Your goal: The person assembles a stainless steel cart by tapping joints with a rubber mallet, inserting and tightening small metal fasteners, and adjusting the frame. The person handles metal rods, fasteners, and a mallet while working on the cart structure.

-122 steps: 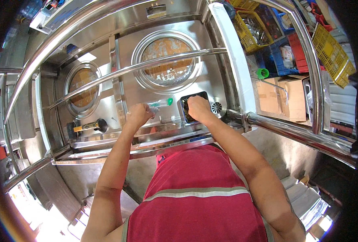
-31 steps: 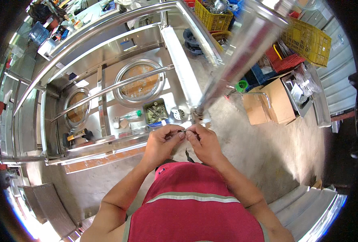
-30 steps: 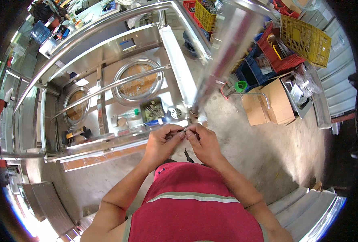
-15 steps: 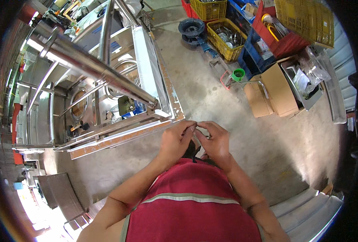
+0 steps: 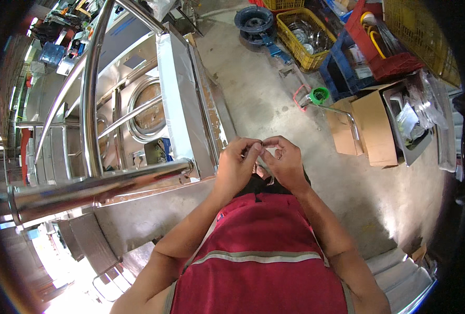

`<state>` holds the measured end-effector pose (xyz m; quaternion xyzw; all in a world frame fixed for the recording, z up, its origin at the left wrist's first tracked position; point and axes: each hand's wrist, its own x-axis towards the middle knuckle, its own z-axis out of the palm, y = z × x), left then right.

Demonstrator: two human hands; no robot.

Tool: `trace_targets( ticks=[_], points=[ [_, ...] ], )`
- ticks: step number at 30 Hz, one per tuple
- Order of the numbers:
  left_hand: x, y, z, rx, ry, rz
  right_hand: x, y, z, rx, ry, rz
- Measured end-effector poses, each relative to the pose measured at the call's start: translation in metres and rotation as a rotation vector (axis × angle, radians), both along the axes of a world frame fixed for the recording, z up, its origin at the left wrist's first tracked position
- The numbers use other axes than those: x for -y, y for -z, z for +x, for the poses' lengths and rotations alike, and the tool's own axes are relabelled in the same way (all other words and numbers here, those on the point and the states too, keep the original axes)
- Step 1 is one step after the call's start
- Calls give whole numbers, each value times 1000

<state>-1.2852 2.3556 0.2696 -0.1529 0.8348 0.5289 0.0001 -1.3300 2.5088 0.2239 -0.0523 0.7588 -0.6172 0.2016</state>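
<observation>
In front of the red apron (image 5: 258,220) my two hands meet, fingertip to fingertip. My left hand (image 5: 235,162) is closed in a pinch, thumb against forefinger. Opposite it, my right hand (image 5: 285,163) pinches at the same spot. Whatever lies between the fingertips is too small and too covered to name. To the left stands a shiny metal frame (image 5: 122,183) of round tubes, its thick leg reaching close to my left wrist. Metal rings (image 5: 147,112) and a white-wrapped panel (image 5: 175,99) belong to this steel structure.
On the right lie an open cardboard box (image 5: 371,133) with bagged parts and a green cup (image 5: 319,95) beside a bent metal tube. Beyond are a yellow crate (image 5: 316,62), a red bin (image 5: 382,65) and a blue-black round stand (image 5: 254,23). Metal sheets (image 5: 400,282) lie at lower right.
My view has shifted, so the tubular frame's leg now lies nearly level at the left. Both hands appear slightly higher in the picture, still pinched together.
</observation>
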Motion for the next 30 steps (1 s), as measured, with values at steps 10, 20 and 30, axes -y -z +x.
trace_targets(
  ticks=[10,20,30],
  points=[
    [65,25,-100,-21,-183,-661,73,87,-127,178,-92,-296],
    [175,46,-184,60,-519,-1282,159,150,-249,454,-99,-317],
    [306,84,-123,298,-861,558,235,160,-225,551,-317,-443]
  ],
)
